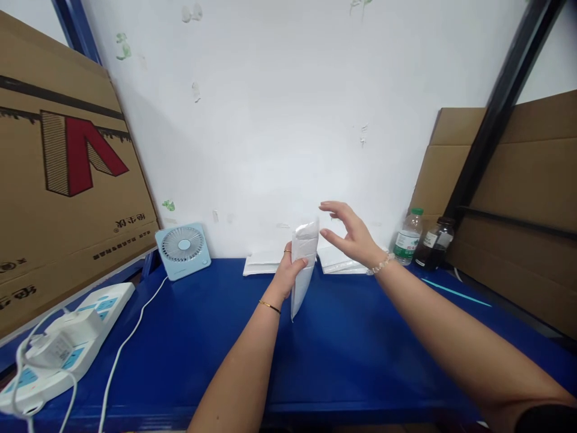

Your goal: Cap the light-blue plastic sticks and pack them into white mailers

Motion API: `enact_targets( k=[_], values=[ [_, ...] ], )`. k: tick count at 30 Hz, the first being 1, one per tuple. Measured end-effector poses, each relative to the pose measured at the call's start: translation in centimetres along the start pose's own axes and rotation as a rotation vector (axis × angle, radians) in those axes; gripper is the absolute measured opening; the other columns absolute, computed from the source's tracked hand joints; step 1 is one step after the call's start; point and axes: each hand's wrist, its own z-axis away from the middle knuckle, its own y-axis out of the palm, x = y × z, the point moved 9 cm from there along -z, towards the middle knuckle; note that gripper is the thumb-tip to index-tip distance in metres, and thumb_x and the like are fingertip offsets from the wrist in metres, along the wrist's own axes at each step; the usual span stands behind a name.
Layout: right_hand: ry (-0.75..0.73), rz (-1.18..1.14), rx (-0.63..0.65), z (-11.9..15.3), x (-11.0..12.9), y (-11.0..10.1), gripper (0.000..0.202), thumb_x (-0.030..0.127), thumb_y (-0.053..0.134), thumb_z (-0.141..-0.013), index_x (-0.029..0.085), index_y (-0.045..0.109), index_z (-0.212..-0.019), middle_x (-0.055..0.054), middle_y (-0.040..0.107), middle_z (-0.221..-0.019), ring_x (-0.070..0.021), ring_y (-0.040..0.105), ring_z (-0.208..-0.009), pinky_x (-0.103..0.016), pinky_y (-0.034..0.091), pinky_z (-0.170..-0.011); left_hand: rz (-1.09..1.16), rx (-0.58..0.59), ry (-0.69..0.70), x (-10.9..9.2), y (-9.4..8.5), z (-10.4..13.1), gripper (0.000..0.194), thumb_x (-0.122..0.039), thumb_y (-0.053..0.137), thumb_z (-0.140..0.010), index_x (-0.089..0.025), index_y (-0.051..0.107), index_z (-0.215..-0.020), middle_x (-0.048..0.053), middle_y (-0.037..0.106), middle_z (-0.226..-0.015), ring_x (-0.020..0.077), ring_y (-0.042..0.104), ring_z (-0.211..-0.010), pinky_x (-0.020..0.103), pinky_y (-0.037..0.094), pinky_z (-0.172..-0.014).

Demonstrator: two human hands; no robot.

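Note:
My left hand (291,272) is closed around a flat white package (305,255), which looks like a folded plastic mailing bag. It is held upright above the blue table, its narrow lower end pointing down. Just to the right of its top edge, my right hand (349,233) is raised with thumb and fingers apart, holding nothing. Behind the hands, flat white packets lie by the wall: one on the left (261,263) and a stack on the right (340,261), partly hidden by my right hand and wrist.
A light blue fan (183,249) stands at the back left, its white cable running forward. A power strip (106,307) with plugged-in adapters lies left. At the back right are a green-capped bottle (408,237), a dark bottle (434,243) and a turquoise strip (457,292). Cardboard boxes flank the blue table (216,349).

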Motion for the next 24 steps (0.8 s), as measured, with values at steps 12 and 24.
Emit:
enact_targets(
  k=[12,24],
  values=[
    [-0.059,0.240,0.650,-0.5,-0.1,5.8,0.033,0.048,0.052,-0.084,0.020,0.068,-0.076,-0.005,0.066,-0.079,-0.0169,0.058,-0.066,-0.029,0.042,-0.066,0.084,0.190,-0.153,1.4,-0.6,0.2,0.045,-0.046,0.061,-0.073,-0.012,0.062,-0.102,0.008,0.067,-0.091,0.0219,0.061,-0.083,0.033,0.047,-0.075],
    [0.938,0.004,0.013,0.8,-15.9,8.1,0.041,0.054,0.035,-0.090,0.018,0.047,-0.076,0.002,0.043,-0.057,-0.0114,0.045,-0.048,-0.026,0.040,-0.049,-0.169,-0.969,-0.250,3.7,-17.7,2.3,0.062,-0.040,0.050,-0.082,-0.020,0.027,-0.136,0.011,0.047,-0.130,0.0191,0.049,-0.118,0.031,0.045,-0.092]
  ],
)
